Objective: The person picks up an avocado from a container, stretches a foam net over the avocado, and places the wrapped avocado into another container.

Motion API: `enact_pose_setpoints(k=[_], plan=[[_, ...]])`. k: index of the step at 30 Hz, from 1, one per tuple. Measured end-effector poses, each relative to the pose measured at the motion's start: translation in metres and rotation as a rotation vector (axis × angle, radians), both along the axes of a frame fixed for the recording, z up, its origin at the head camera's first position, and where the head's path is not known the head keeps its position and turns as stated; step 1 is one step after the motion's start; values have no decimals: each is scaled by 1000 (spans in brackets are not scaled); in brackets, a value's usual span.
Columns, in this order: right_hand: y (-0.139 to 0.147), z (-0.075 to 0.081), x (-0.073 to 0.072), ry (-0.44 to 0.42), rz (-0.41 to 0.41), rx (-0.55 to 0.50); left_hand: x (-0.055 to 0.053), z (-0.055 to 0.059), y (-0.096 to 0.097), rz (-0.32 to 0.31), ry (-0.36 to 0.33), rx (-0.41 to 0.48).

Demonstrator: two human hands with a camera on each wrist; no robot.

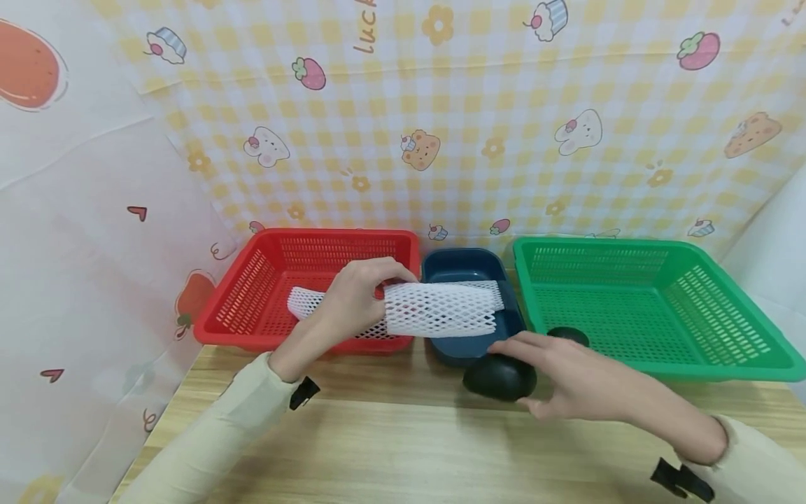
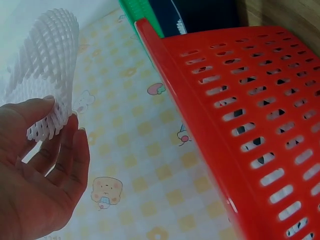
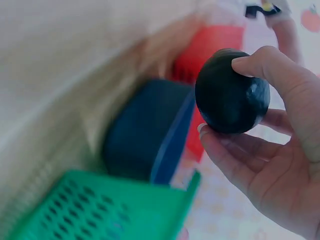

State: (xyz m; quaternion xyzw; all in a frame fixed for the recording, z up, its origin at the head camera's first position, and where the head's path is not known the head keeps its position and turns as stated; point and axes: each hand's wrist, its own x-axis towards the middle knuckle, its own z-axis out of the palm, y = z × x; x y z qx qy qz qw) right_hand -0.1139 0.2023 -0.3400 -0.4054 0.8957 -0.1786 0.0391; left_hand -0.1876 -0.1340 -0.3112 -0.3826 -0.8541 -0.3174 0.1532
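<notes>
My left hand (image 1: pixel 352 297) pinches one end of a white foam net sleeve (image 1: pixel 441 311), stretched out over the blue container. The left wrist view shows the sleeve (image 2: pixel 52 55) hollow, held between thumb and fingers. In my right hand (image 1: pixel 582 381) is a dark, glossy avocado (image 1: pixel 499 378), just in front of the blue container and above the table. Thumb on one side and fingers on the other grip the avocado (image 3: pixel 225 95) in the right wrist view. Another dark avocado (image 1: pixel 569 335) lies at the near side of the green basket, partly hidden by my right hand.
A red basket (image 1: pixel 217 329) at the left holds white foam netting (image 1: pixel 304 301). Between it and the green basket (image 1: pixel 743 367) stands the blue container (image 1: pixel 456 348). A patterned cloth (image 1: pixel 478 98) hangs behind them. The wooden table (image 1: pixel 403 448) extends in front.
</notes>
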Motion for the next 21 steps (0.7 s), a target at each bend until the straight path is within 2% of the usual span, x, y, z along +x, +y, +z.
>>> enact_pose_setpoints(k=[5, 9, 14, 21], plan=[[22, 17, -9, 81, -63, -54, -1, -2, -3, 2, 0, 8], [38, 23, -19, 125, -85, -110, -1, -3, -4, 1, -3, 12], [48, 22, -27, 174, -97, -163, -2, -5, -5, -5, -1, 19], [47, 23, -31, 253, -59, -232, -2, -5, -4, -12, -16, 20]])
